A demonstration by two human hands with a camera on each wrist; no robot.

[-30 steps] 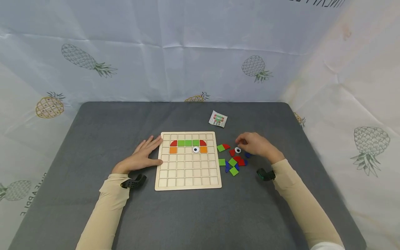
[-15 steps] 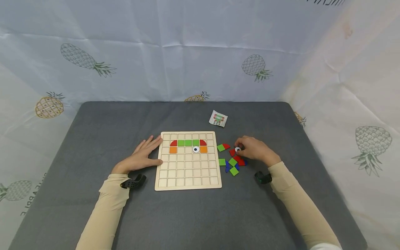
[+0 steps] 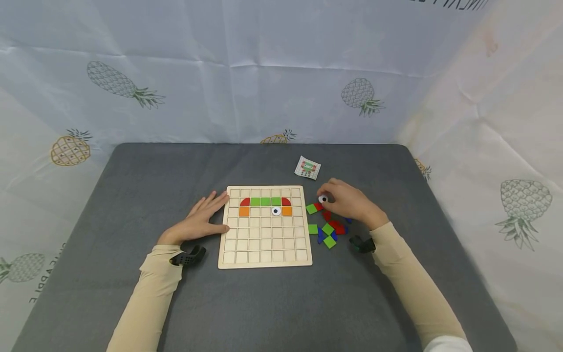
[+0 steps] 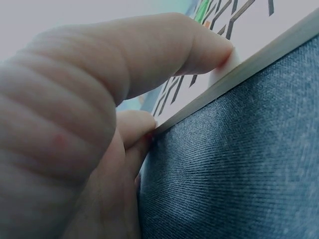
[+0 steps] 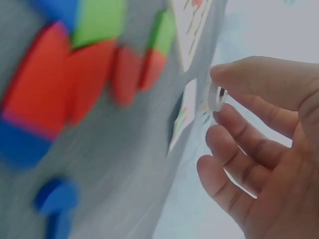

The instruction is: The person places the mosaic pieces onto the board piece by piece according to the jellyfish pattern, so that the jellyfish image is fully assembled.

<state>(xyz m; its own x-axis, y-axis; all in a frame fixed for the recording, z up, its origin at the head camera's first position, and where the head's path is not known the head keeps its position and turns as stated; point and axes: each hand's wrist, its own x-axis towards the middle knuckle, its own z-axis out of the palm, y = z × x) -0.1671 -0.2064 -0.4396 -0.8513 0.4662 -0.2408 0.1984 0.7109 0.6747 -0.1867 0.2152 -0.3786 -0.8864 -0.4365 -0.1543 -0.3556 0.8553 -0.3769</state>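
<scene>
My right hand [image 3: 349, 201] pinches a round white eye piece [image 3: 323, 199] with a black pupil between thumb and fingers, raised above the loose pieces; the right wrist view shows this eye piece [image 5: 217, 97] edge-on. My left hand [image 3: 198, 220] lies spread, its thumb and fingertips touching the left edge of the wooden grid board [image 3: 266, 244]. In the left wrist view the thumb [image 4: 164, 47] presses on the board's rim. Along the board's upper rows sit red quarter-rounds, green squares [image 3: 265, 201], orange squares [image 3: 287, 210] and another eye piece [image 3: 276, 211].
Right of the board lie several loose red, green and blue pieces [image 3: 329, 242]. A small printed card [image 3: 307, 167] with a coloured pattern rests behind them. Grey cloth covers the table [image 3: 176, 166], and a pineapple-print curtain [image 3: 281, 98] hangs around it.
My right hand has taken hold of the eye piece among the loose pieces, lifted it and moved it left and away from me. The left hand and board have stayed in place.
</scene>
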